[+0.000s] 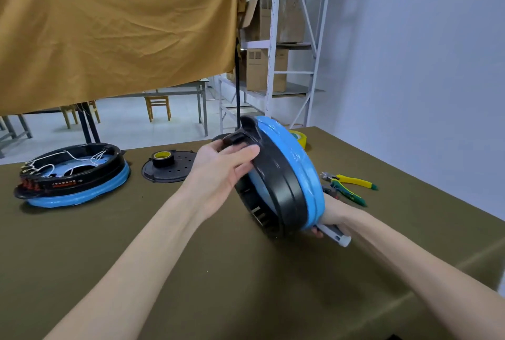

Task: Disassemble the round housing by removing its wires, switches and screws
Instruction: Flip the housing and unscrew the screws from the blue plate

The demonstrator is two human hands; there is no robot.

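Black housing (284, 189) w/ blue band, olive tabletop (191, 257), yellow-green pliers (352, 182), mustard cloth (117, 25), black tape roll (163, 158) w/ yellow core, white wires (82, 157)

Single head cam, wide-angle, looking forward and down across table (273, 298); hands close in, shelving (276, 39) far behind.

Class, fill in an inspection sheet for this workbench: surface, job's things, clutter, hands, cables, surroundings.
Surface: olive cloth covers the table.
Job's things: tilted round housing held on edge; second housing lying flat, far left.
Clutter: black disc carrying a tape roll; yellow tape; yellow-green pliers.
Hands: left hand grips the housing rim; right hand holds a grey-handled tool behind it.
Cables: white wires in the second housing.
Surroundings: mustard curtain, shelving with boxes.
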